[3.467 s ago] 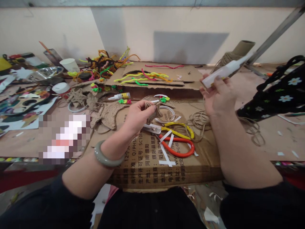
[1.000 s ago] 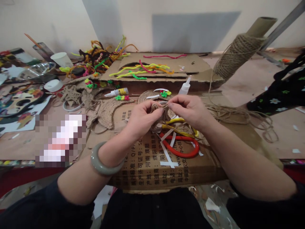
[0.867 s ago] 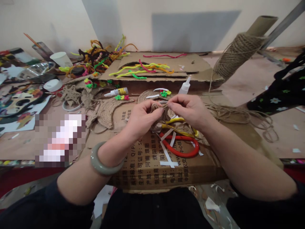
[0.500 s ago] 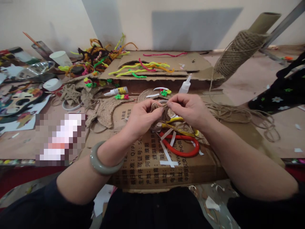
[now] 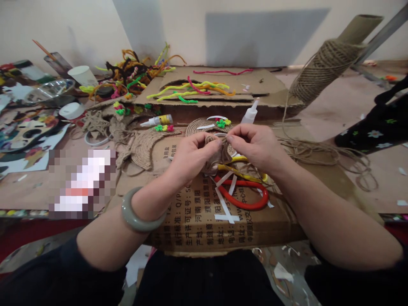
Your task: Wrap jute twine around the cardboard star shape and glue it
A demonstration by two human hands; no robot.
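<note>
My left hand and my right hand meet over a cardboard box, both pinched on a small jute twine piece held between the fingertips. Twine trails from it toward loose coils and a twine spool at the right. Scissors with yellow and red handles lie just under my hands, among white paper strips. A white glue bottle stands just behind my right hand.
A small yellow-labelled glue tube, woven jute shapes and pipe cleaners lie on the cardboard behind. A white cup, a metal bowl and coloured cutouts are left. A black flowered bag is right.
3.5 s ago my right hand held the white glue bottle up at the right; the bottle now stands on the cardboard and both hands pinch the twine piece. In the last second they barely moved.
</note>
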